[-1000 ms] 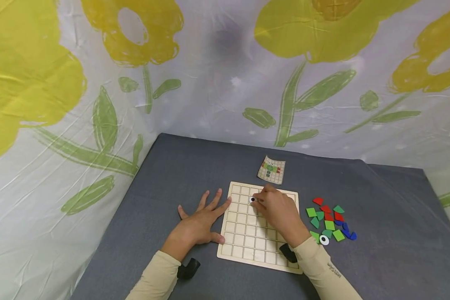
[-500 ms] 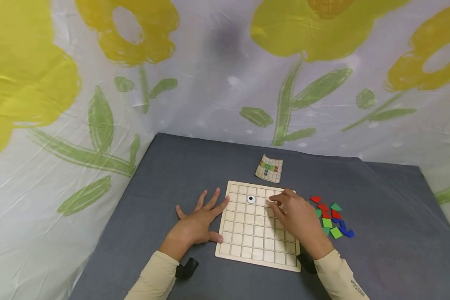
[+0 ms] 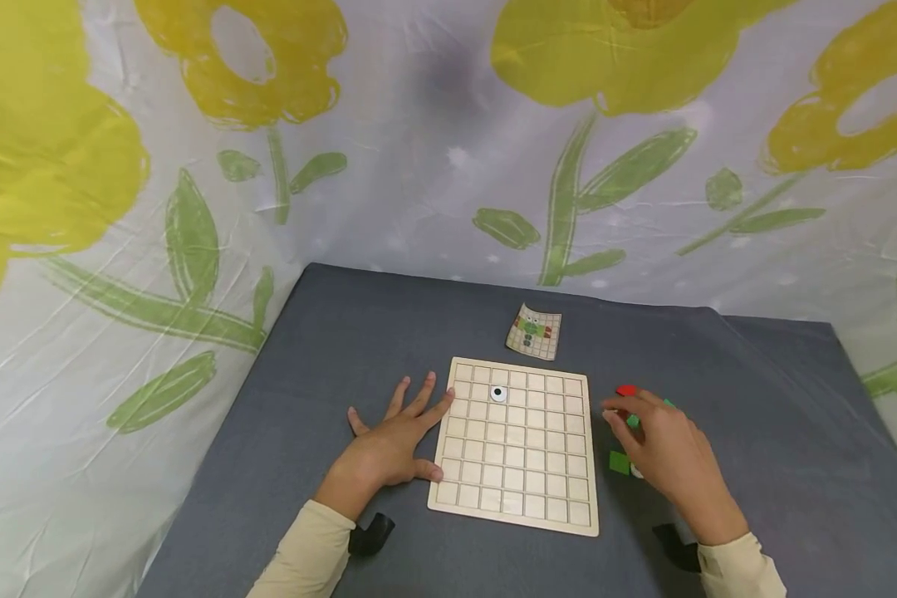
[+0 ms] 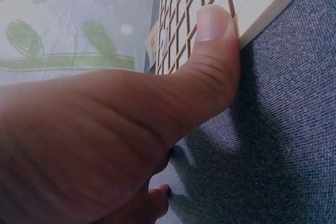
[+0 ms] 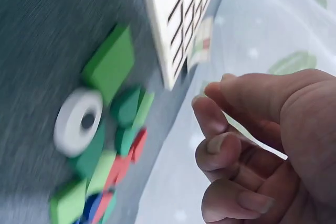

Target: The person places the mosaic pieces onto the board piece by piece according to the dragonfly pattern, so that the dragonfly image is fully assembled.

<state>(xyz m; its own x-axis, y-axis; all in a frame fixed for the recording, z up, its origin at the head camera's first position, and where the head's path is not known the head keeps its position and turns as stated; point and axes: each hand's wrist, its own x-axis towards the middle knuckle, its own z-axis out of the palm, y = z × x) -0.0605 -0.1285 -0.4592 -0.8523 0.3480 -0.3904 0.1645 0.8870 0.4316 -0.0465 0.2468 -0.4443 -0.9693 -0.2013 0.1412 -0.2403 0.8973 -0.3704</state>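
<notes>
A wooden grid board lies on the dark cloth, with one round white eye piece in an upper-left cell. My left hand is spread flat at the board's left side, its thumb and a fingertip resting on the edge. Over the loose pieces right of the board hovers my right hand, fingers loosely bent and nothing visible in them. In the right wrist view, a second white eye piece lies beside a green square. The head view shows these pieces partly hidden under the right hand.
A curled pattern card lies behind the board. Several red, green and blue pieces are heaped right of the board. A flower-printed curtain stands along the back and left of the table.
My right hand has let go of the eye piece, leaving it on the board, and has moved right to above the loose pieces. The left hand stays at the board's edge.
</notes>
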